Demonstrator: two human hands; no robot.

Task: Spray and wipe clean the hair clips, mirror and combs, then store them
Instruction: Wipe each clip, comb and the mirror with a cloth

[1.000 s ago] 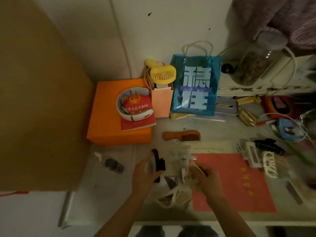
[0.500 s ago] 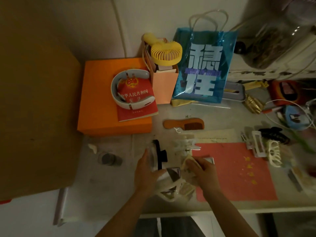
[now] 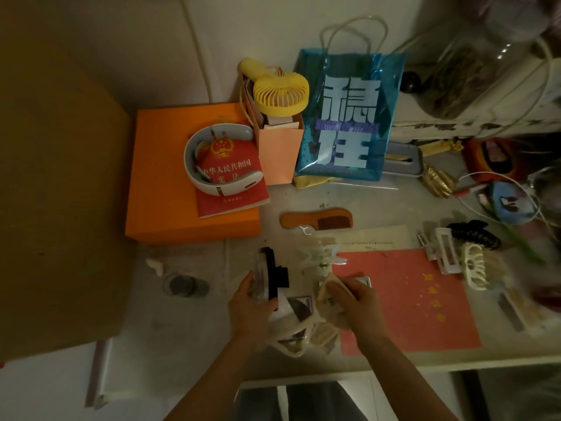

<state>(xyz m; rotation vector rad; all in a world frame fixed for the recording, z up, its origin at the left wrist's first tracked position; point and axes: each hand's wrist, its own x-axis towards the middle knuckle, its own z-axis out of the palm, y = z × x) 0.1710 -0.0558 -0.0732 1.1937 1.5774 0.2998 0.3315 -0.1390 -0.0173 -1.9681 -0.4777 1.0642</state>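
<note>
**Desk view: cloth at the mirror, bottle held ready**

I saw the desk (image 3: 212,338) taking up most of the view, with an orange box (image 3: 170,189) at its back left and a blue bag (image 3: 349,117) standing against the wall. A pink mat (image 3: 419,302) lay to the right of the hands, probably serving as the working surface. On the near edge of the desk, between the two wrists, sat a pale mesh pouch (image 3: 299,332), which I took to be where the cleaned things were stored.

My left hand (image 3: 252,305) was curled round a clear spray bottle (image 3: 267,276) with a black head, held upright beside the work, I judged so that it could be used again without being put down. My right hand (image 3: 353,299) gripped a folded cloth (image 3: 329,294) and pressed it down where a small mirror (image 3: 361,280) showed only as a bright edge past the knuckles; I could not tell how much of it had been wiped.

The wooden comb (image 3: 318,221) lay behind the hands, apart from them. A white clip (image 3: 446,253), a black clip (image 3: 473,235) and a cream clip (image 3: 475,268) sat together just off the mat's far right corner, seemingly queued there.
</note>
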